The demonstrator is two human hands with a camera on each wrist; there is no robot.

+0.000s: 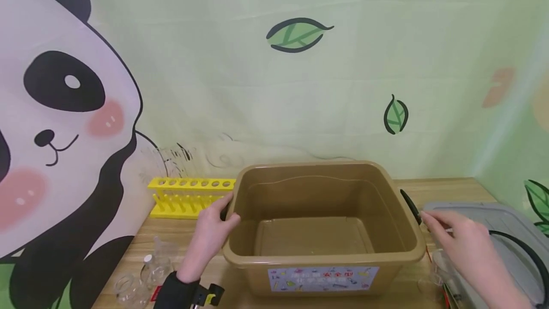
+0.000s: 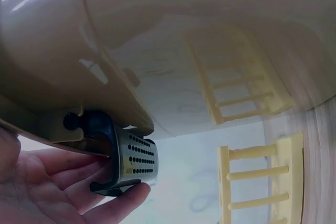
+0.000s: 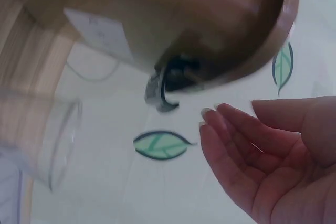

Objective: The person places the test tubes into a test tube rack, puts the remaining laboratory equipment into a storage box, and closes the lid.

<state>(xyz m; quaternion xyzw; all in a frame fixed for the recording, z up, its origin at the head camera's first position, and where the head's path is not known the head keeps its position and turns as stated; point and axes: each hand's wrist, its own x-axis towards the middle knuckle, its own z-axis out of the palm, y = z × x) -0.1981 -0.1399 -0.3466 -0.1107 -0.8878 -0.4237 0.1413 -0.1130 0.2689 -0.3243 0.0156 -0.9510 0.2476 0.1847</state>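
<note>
A brown plastic storage bin (image 1: 317, 213) stands in front of me with its top uncovered and a printed label (image 1: 323, 279) on its front. My left hand (image 1: 213, 225) holds its left rim, thumb over the edge. In the left wrist view, those fingers (image 2: 79, 182) curve behind a black latch (image 2: 107, 153) with a perforated grey plate. On the bin's other side, a black latch (image 1: 410, 206) sticks out from the rim. My right hand (image 1: 465, 237) is beside it, fingers loosely bent; a gap separates them from the latch (image 3: 163, 85) in the right wrist view.
A yellow test tube rack (image 1: 190, 184) stands behind the bin's left side. Clear glass bottles (image 1: 133, 291) and a red item (image 1: 156, 293) sit at front left. A grey lid (image 1: 467, 211) with a black handle (image 1: 525, 249) lies at right, near clear glassware (image 1: 442, 263).
</note>
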